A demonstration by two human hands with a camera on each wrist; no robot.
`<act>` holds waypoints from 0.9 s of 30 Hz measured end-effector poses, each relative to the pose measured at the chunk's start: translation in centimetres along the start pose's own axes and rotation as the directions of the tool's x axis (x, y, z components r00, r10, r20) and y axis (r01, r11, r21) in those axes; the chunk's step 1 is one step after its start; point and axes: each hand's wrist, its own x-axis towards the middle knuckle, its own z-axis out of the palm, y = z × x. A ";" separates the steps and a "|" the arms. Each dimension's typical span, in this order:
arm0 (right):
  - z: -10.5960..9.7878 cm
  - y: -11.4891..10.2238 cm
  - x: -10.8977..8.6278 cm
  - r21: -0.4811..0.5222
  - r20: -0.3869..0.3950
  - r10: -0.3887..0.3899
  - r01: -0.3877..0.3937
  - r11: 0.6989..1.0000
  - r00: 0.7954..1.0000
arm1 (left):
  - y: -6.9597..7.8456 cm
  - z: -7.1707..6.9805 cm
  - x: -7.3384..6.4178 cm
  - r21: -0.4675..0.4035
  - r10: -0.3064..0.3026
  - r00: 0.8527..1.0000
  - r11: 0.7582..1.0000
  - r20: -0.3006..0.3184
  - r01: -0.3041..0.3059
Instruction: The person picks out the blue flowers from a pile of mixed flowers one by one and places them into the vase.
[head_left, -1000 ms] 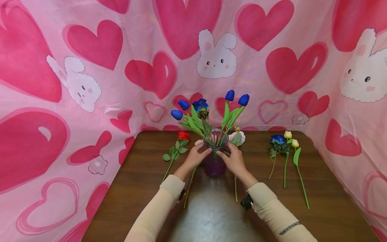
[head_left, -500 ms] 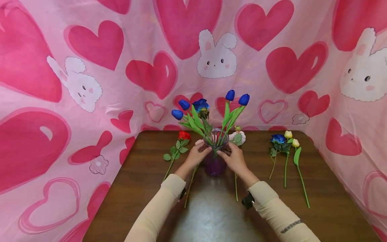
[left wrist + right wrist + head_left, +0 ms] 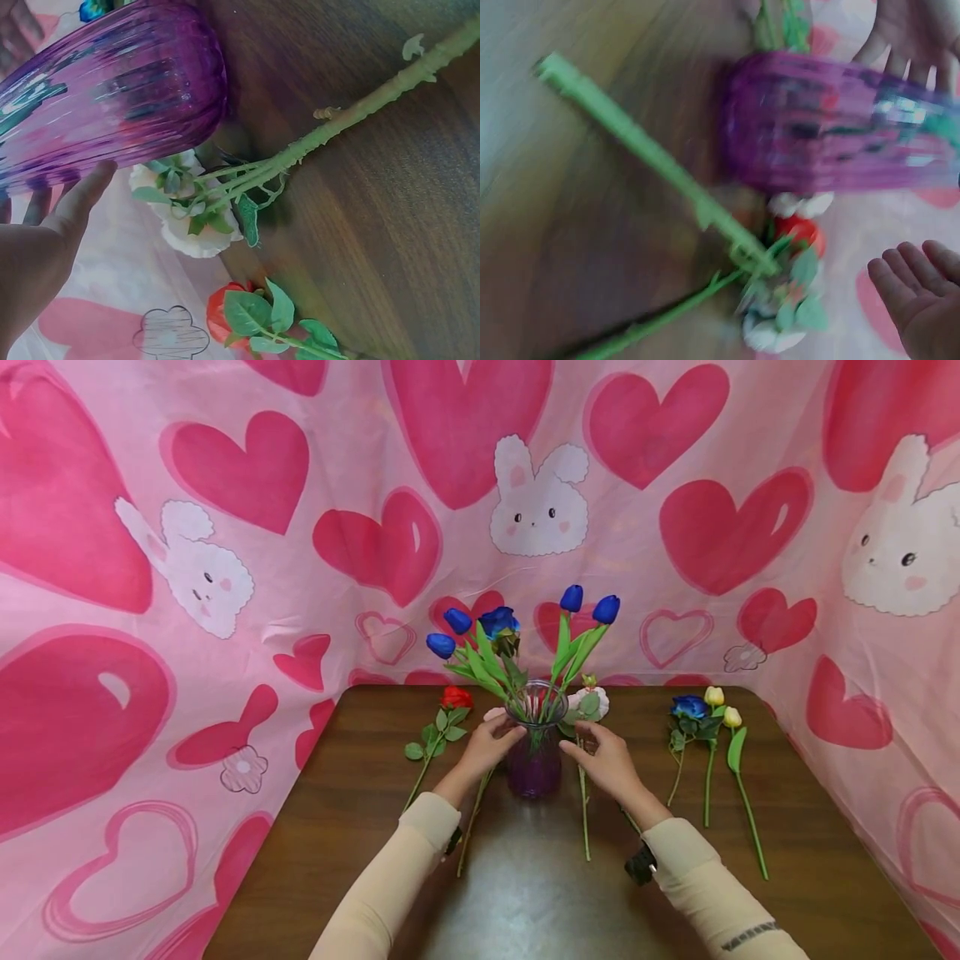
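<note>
A purple ribbed glass vase stands upright on the table, holding several blue tulips and a blue rose. My left hand holds the vase's left side near the neck, thumb in front and fingers partly hidden behind. The left wrist view has the same hand against the purple glass. To the right of the vase, apart from it, is my right hand, its fingers loosely extended with nothing in them. In the blurred right wrist view this hand shows spread fingers.
A red rose lies left of the vase. Pale roses lie behind on either side, one a white rose. Farther right lie another blue rose and two yellow tulips on the brown table. Pink printed cloth surrounds the table.
My right hand has let go of the vase and moved right. The left hand stays on the vase, and the flowers in it have kept their places.
</note>
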 end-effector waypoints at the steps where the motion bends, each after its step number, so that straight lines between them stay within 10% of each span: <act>1: -0.4 0.4 -0.2 -0.013 -0.006 0.014 -0.014 1.000 1.000 | 0.0 0.0 0.0 -0.005 -0.001 1.000 1.000 0.001 0.001; 8: -3.4 3.3 -1.6 -0.146 -0.065 0.166 -0.174 0.974 0.984 | -0.1 -0.1 0.0 -0.006 0.007 1.000 1.000 -0.001 -0.007; 14: -6.9 5.2 -2.3 -0.284 -0.119 0.334 -0.355 0.891 0.935 | 0.1 -0.1 0.0 0.001 0.001 1.000 1.000 0.003 -0.001; 27: -9.5 7.6 -3.4 -0.426 -0.044 0.493 -0.463 0.777 0.869 | -0.1 -0.1 0.0 -0.008 -0.031 1.000 0.999 0.002 0.031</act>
